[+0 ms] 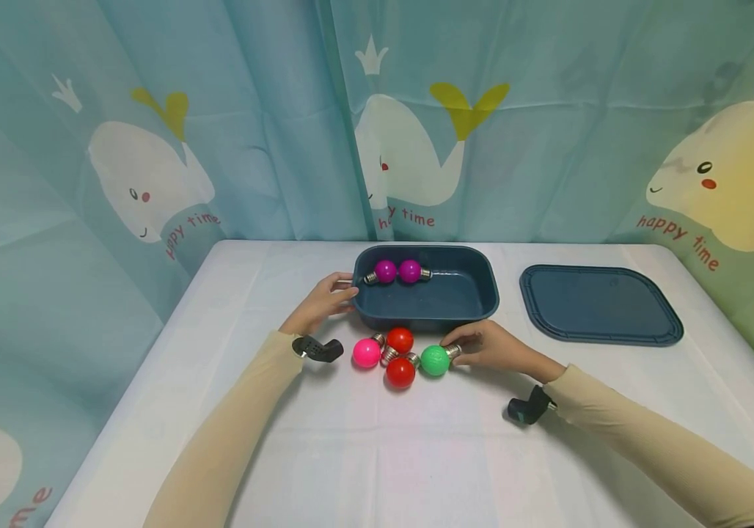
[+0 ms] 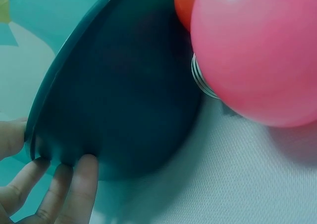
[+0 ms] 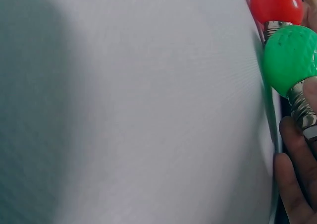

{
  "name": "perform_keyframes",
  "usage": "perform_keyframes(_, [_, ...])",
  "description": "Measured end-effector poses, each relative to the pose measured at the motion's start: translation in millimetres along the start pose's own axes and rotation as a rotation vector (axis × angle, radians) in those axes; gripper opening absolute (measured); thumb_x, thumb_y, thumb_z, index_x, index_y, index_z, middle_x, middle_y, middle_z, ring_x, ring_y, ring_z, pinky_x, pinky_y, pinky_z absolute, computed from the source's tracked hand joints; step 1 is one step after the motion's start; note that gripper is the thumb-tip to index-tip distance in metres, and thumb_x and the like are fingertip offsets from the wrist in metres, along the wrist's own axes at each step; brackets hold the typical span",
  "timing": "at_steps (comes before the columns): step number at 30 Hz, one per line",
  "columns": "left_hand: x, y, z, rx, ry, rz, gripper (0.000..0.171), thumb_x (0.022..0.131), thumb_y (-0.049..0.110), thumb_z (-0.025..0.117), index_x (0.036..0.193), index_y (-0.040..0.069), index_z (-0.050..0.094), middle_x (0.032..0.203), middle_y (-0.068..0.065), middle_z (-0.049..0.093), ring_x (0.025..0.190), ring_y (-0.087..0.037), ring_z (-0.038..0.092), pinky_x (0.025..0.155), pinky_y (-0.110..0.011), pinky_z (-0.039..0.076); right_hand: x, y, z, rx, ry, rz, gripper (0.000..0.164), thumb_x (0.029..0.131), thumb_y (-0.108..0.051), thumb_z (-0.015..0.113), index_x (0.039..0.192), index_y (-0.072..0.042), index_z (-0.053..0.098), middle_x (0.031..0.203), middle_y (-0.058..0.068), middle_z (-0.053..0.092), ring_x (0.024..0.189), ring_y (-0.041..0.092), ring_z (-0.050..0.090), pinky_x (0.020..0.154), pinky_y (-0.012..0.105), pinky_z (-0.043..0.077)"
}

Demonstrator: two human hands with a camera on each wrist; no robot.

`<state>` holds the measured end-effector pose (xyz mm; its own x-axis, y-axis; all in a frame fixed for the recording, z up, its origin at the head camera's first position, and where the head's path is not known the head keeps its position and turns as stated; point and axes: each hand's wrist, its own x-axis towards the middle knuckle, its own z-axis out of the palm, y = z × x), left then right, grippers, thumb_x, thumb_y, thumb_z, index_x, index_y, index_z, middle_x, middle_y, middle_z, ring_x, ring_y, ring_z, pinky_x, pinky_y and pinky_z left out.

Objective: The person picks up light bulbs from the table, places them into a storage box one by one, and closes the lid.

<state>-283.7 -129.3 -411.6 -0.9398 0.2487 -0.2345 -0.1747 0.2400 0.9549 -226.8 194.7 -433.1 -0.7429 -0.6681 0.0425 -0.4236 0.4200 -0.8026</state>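
Observation:
My left hand holds the left end of a dark blue plastic bin. In the left wrist view its thumb is at the rim and the fingers lie against the outer wall. With my right hand I pinch a green light bulb by its metal screw base. Two purple bulbs lie inside the bin at its left. In front of the bin are a pink bulb and two red bulbs, grouped close to the green one.
A dark blue lid lies flat on the white tabletop to the right of the bin. Behind the table hangs a light blue curtain with whale prints.

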Motion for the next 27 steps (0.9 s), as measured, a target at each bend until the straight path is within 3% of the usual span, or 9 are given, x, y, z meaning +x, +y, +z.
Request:
perform_keyframes(4, [-0.4,1.1,-0.4,-0.006,0.001,0.002,0.048,0.097,0.012,0.050,0.140,-0.001,0.034,0.139,-0.024,0.038,0.120,-0.036,0.051,0.103,-0.043,0.045,-1.1,0.3,-0.4,0.136,-0.024,0.003,0.031,0.079,-0.004,0.073,0.107,0.005,0.065,0.106,0.022,0.067,0.089,-0.001,0.062,0.082,0.020,0.055])
perform_keyframes(8, [-1.2,1.5,-1.0,-0.009,-0.006,0.010,0.048,0.097,0.012,0.050,0.140,-0.002,0.033,0.139,-0.024,0.038,0.119,-0.036,0.051,0.103,-0.043,0.045,-2.3,1.6,-0.9,0.173,-0.031,-0.004,0.031,0.079,-0.005,0.073,0.107,0.006,0.065,0.106,0.023,0.066,0.089,0.000,0.063,0.080,0.020,0.056])
perform_keyframes(27, [-2.2,1.8,0.1,-0.010,-0.004,-0.004,0.048,0.097,0.012,0.050,0.140,-0.001,0.033,0.140,-0.023,0.038,0.121,-0.036,0.050,0.104,-0.044,0.044,-8.2,-12.1,-11.4,0.117,-0.020,-0.017,0.031,0.078,-0.011,0.075,0.106,0.000,0.067,0.105,0.018,0.068,0.086,0.003,0.064,0.082,0.021,0.056])
